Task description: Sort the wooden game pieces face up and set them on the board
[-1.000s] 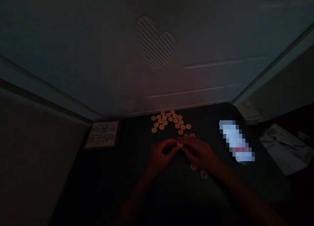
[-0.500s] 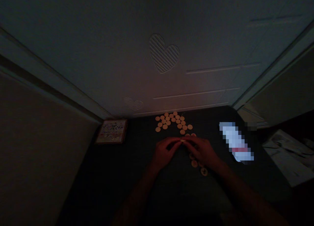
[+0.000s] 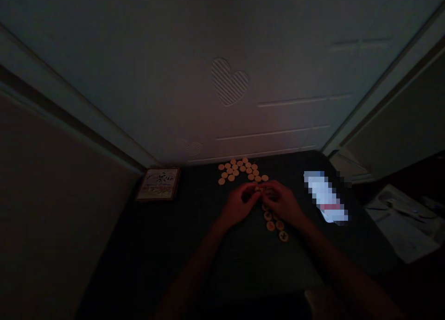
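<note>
The scene is very dark. My left hand (image 3: 239,203) and my right hand (image 3: 282,201) meet fingertip to fingertip over a dark table (image 3: 194,246). Between the pinched fingers sits a small round tan disc (image 3: 257,188), held by both hands as far as I can tell. Just beyond the hands lies a cluster of several similar tan discs (image 3: 239,169). Several more discs with dark marks on them (image 3: 274,225) lie in a short row under and near my right wrist.
A small framed picture or box lid (image 3: 158,184) lies at the table's far left. A blurred white object (image 3: 325,197) lies to the right. A pale wall panel with an embossed heart (image 3: 229,81) stands behind. Papers (image 3: 403,218) lie at far right.
Both hands have moved a little away from me toward the disc cluster, still pinched together on one disc. The camera view has shifted slightly.
</note>
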`<state>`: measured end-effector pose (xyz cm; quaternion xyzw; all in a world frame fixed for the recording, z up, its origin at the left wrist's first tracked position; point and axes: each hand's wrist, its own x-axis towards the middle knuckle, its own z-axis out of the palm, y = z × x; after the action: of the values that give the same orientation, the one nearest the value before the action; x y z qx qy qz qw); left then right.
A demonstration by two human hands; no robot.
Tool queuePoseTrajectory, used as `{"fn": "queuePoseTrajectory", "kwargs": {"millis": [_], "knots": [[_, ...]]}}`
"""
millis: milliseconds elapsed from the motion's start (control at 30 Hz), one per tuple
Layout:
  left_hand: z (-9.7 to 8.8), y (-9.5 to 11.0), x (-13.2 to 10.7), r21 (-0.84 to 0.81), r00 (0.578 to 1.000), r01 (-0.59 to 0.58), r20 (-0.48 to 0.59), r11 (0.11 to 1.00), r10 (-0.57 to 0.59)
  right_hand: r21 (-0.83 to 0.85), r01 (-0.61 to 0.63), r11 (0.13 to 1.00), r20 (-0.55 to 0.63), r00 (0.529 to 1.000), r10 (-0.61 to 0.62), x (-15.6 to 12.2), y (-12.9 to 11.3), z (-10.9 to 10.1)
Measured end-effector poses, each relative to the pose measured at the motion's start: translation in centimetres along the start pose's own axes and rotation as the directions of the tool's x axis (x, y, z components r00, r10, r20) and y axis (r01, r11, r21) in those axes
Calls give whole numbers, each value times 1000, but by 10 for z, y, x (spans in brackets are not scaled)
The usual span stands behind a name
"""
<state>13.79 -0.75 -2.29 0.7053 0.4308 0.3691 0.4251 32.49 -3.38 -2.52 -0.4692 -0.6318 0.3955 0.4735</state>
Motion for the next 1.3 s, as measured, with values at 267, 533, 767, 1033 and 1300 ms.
{"fn": "queuePoseTrajectory", "kwargs": {"millis": [267,533,767,1033,1300], "knots": [[4,-5,-7,-59,998,34,-53,998,-37,-237,153,959,53,988,-144,1,-5,-6],[7,-9,-9,-160,989,71,-117,985,-90,-355,184,917,-91,969,-230,5,-2,-22],[7,-16,-8,-174,995,27,-95,984,-44,-438,56,897,-274,942,-193,14,16,-32],[7,-26,-6,-156,992,-12,-125,988,-7,-417,-10,909,-320,938,-136,18,36,-32],[6,-30,-2,-193,991,17,-128,981,-42,-392,-39,919,-337,936,-104,22,45,-34]]}}
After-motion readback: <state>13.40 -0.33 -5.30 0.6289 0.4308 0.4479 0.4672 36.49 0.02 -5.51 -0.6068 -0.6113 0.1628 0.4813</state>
